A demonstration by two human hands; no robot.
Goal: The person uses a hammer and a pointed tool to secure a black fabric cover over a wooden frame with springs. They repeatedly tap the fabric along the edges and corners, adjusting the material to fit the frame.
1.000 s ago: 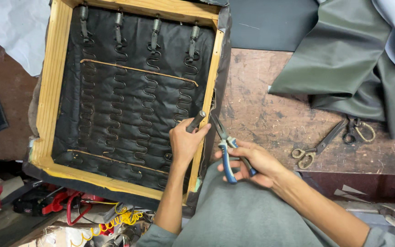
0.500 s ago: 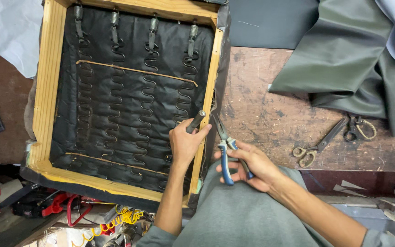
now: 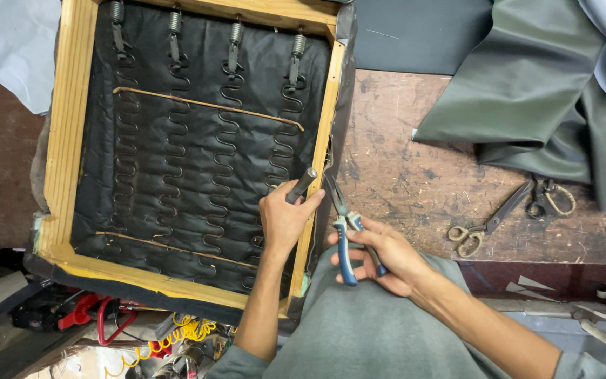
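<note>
1. Pliers (image 3: 345, 231) with blue handles sit in the right hand (image 3: 380, 256), grip closed around the handles, nose pointing up along the wooden frame (image 3: 71, 140).
2. Left hand (image 3: 285, 217) has its grip closed on a dark metal rod (image 3: 301, 186), just left of the pliers.
3. Scissors (image 3: 489, 217) lie on the worktop (image 3: 401, 161), well to the right.

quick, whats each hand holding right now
Left hand: closed around a dark rod-like tool at the wooden frame.
Right hand: closed on blue-handled pliers.
</note>
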